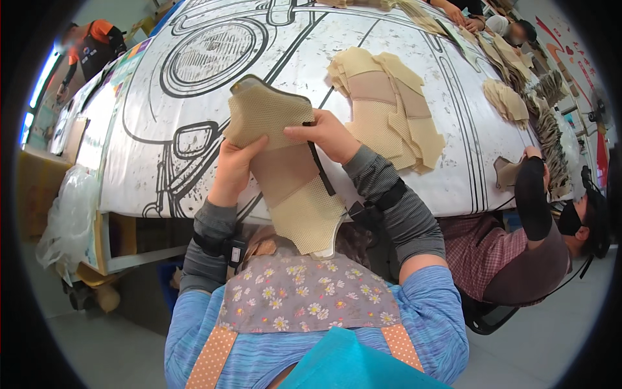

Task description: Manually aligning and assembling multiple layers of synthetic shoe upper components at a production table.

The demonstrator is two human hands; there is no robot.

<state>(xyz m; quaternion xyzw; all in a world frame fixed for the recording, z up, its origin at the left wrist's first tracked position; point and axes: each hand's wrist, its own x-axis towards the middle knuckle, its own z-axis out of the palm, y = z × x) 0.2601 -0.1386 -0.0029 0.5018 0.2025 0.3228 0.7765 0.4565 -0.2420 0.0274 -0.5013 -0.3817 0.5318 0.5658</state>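
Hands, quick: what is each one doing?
Left hand: closed on the beige mesh piece, gripping its left edge.
Right hand: closed, pinching the same piece's right edge.

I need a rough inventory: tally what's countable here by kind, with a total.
Beige mesh shoe-upper piece held in both hands: 1
Loose pile of beige pieces on the table, just beyond the hands: 1
Clear plastic bag at the table's left end: 1
Other people in view: 3
Total: 6
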